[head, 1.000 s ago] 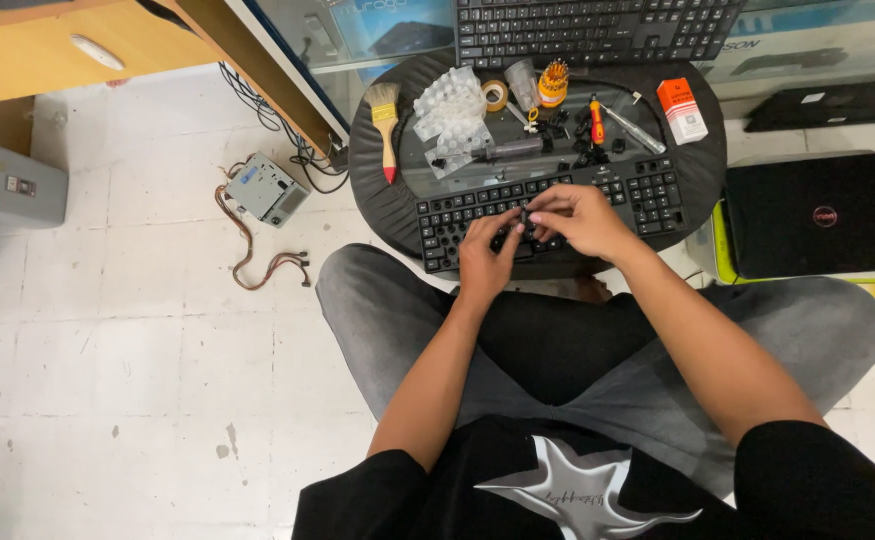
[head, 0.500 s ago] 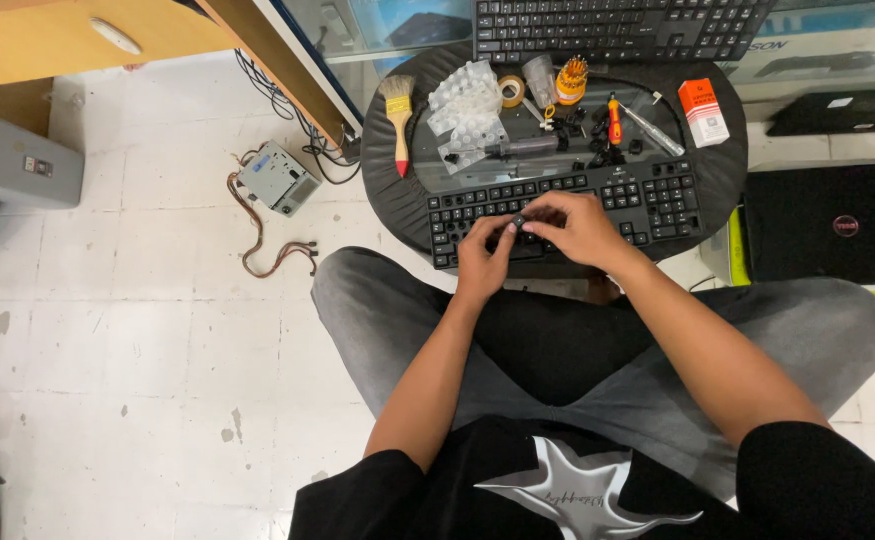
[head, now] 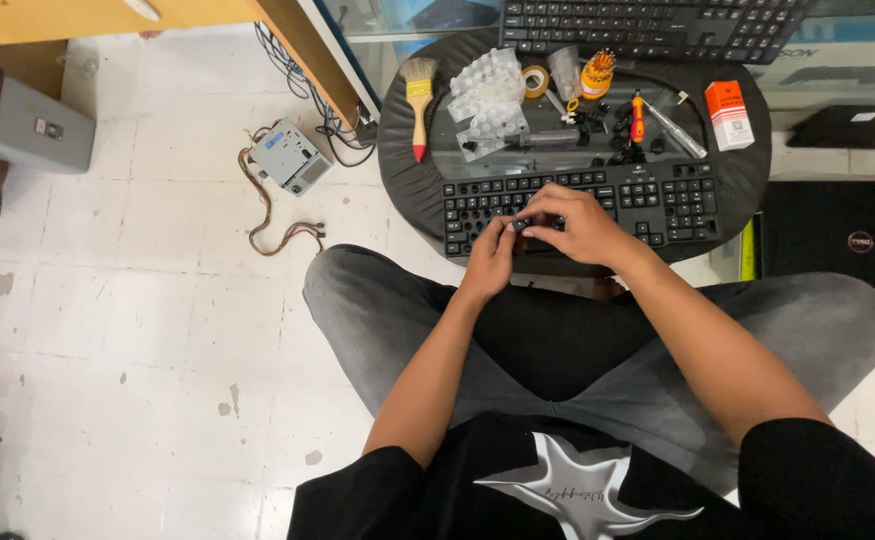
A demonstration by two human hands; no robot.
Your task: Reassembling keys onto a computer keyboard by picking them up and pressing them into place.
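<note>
Floor: white tiles, worn and spotted, with a small grey metal box (head: 290, 157) trailing wires near a wooden desk leg.
Work surface: round black stool top (head: 407, 190) in front of the seated person's knees.
Keyboard (head: 657, 195): black, lying across the near part of the stool top.
Left hand (head: 490, 258): fingers pinched together on a small dark keycap (head: 523, 222) at the keyboard's front edge.
Right hand (head: 575, 225): curled over the same spot, fingertips closed on the keycap, meeting the left.
Behind the keyboard: paintbrush (head: 418, 103), clear plastic sheets (head: 487, 100), tape roll (head: 534, 80), red screwdriver (head: 637, 115), orange-and-white box (head: 728, 114).
</note>
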